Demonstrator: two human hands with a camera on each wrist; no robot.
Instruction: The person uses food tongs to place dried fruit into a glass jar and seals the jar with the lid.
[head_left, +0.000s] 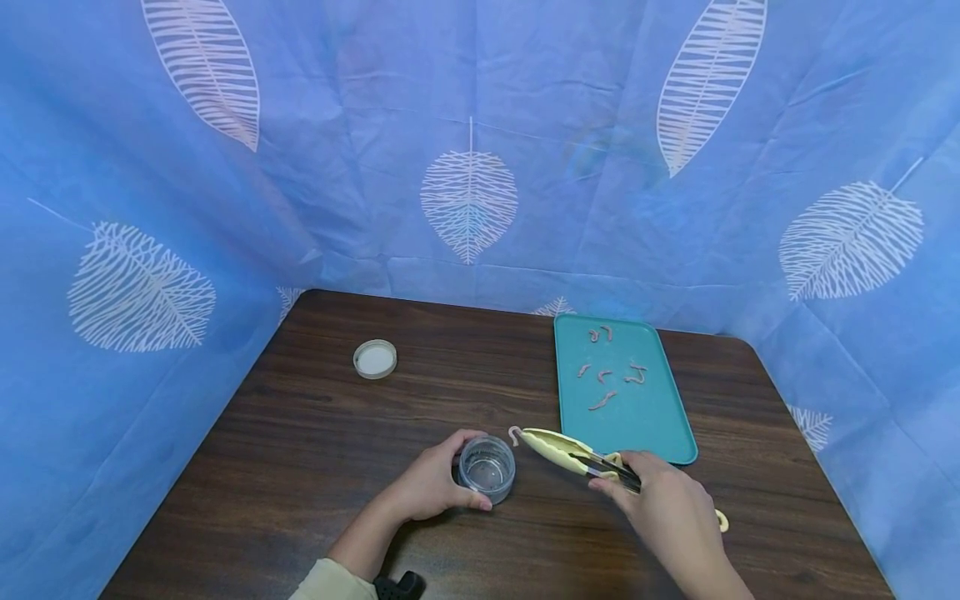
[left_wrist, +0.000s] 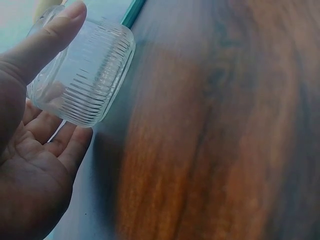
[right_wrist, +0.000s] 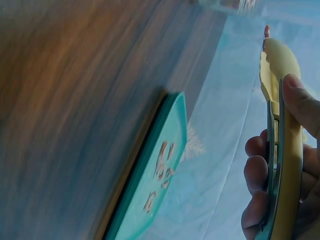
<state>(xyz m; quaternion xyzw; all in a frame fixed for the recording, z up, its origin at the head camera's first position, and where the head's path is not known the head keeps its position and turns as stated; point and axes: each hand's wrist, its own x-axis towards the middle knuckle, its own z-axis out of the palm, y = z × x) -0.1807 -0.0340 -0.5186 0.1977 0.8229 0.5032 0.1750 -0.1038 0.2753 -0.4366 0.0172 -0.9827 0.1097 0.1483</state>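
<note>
Worm in tongs gripped by right hand — tray beyond; left hand clasps jar — lid well beyond.

A dark wood-grain table lies beneath the fingers. A creased blue cloth hangs beyond them and to both sides, printed with white leaves: one ahead of the fingers, larger ones farther left and right.

2 hands, 1 jar, 1 lid, 1 tongs, 1 tray, 1 table; worms: 1 in tongs, 6–7 on tray
</note>
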